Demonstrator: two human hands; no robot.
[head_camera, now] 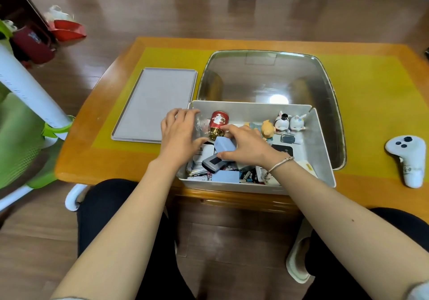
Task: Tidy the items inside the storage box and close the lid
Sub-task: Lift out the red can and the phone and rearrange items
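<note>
My open white plastic storage box (321,151) sits at the near edge of the orange wooden table (97,151), and its flat grey lid (153,103) lies off to the box's left on the yellow mat (362,104). Both my hands are inside the box. My left hand (178,131) rests with relaxed fingers on a crinkled clear plastic bag (200,125) at the box's left end. My right hand (243,146) curls its fingers and thumb around a pale blue rectangular block (224,144), just beside a red and gold tin (218,124). Small cartoon figurines (284,120) stand along the far wall, and a white game controller (407,158) lies well apart on the right
</note>
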